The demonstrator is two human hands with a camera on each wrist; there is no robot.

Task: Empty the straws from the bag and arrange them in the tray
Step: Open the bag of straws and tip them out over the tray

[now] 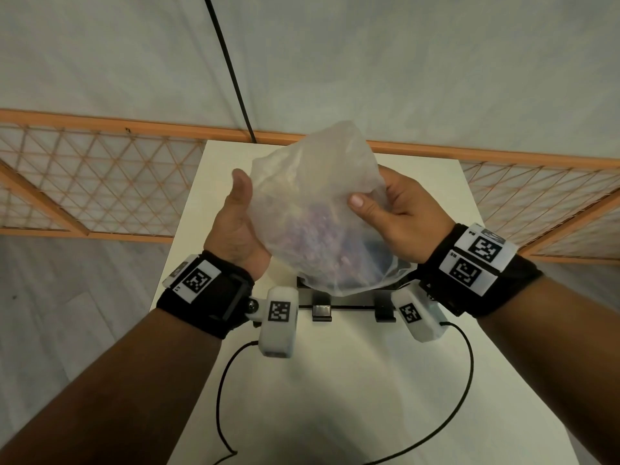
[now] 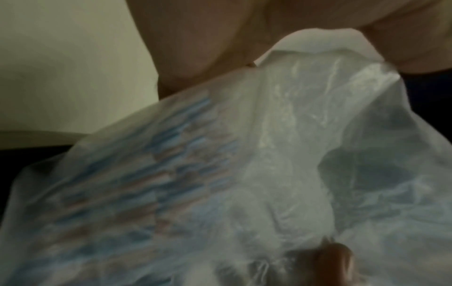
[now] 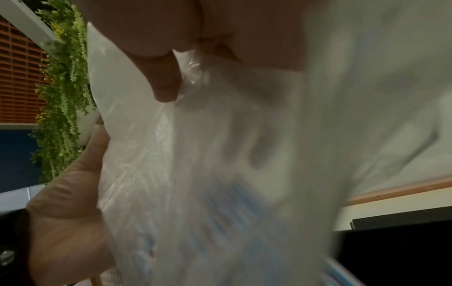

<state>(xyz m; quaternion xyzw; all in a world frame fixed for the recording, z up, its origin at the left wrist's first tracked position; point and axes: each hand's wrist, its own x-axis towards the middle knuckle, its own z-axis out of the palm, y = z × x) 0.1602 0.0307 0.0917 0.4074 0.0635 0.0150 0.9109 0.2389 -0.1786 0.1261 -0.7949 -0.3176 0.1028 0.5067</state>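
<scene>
Both hands grasp the translucent plastic bag (image 1: 318, 209), lifted above the near half of the white table (image 1: 352, 380). Left hand (image 1: 236, 226) cups the bag's left side, thumb upright along its edge; right hand (image 1: 392, 209) pinches the right side, thumb pressed on the film. Striped straws (image 2: 156, 174) lie bunched inside, toward the bag's lower end. Below the bag, the dark tray (image 1: 349, 305) is mostly hidden; only its near rim shows. Bare tabletop extends nearer the person, crossed by thin black cables (image 1: 459, 394). An orange lattice barrier (image 1: 100, 176) borders the table's far edge.
</scene>
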